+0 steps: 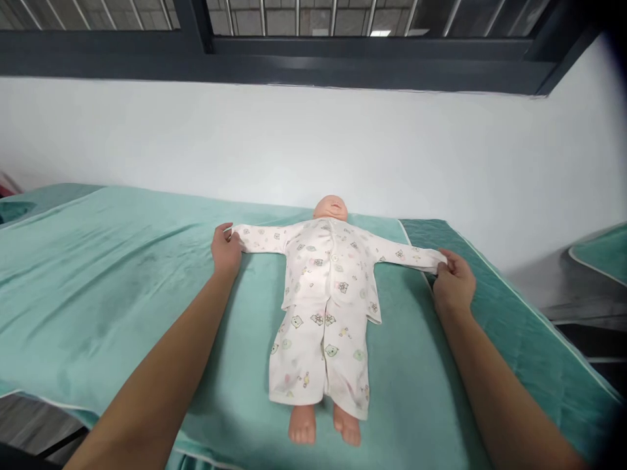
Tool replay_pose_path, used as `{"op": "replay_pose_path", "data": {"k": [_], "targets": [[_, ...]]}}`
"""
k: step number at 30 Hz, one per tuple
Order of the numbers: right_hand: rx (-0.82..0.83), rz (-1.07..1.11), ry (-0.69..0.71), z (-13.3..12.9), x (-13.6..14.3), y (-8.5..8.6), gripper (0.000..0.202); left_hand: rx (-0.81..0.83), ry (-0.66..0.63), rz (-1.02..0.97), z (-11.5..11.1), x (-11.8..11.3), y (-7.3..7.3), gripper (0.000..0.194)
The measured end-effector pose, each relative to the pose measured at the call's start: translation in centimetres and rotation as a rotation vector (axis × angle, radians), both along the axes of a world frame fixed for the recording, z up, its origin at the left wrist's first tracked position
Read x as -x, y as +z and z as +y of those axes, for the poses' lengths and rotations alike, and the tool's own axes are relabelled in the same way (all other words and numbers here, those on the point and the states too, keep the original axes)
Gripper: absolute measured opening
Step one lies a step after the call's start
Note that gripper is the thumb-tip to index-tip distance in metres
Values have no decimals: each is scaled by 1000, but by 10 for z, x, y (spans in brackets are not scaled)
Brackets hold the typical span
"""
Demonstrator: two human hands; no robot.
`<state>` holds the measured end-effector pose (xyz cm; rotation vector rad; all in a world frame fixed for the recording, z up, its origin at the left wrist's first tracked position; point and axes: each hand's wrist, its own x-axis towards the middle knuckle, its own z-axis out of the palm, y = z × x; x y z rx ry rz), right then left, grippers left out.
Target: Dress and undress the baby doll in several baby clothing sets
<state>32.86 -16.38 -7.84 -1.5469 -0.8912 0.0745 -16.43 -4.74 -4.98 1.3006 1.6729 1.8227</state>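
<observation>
A baby doll (332, 207) lies on its back on a green cover, dressed in a white printed long-sleeved top (313, 261) and matching trousers (298, 352). Its bare feet stick out below the hems. Both sleeves are stretched out sideways. At the end of the sleeve on the left, my left hand (226, 249) pinches the cuff. My right hand (454, 279) has its fingers closed on the cuff of the other sleeve. No doll hands show at either cuff.
The green cover (122, 281) spreads over a bed-like surface against a white wall (294, 143). Above is a dark window frame (367, 68) with metal bars. A darker green quilted piece (519, 326) lies at the right, and another green edge (602, 251) shows beyond it.
</observation>
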Motion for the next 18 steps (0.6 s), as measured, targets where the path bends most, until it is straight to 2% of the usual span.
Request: {"op": "replay_pose_path", "data": {"k": [6, 11, 18], "targets": [[-45, -2, -23, 0, 0, 0, 46, -42, 168, 116, -4, 0, 1, 26], [-36, -15, -49, 1, -2, 1, 46, -30, 174, 112, -2, 1, -2, 25], [62, -11, -88, 7, -3, 0, 47, -2, 180, 135, 2, 4, -4, 24]]}}
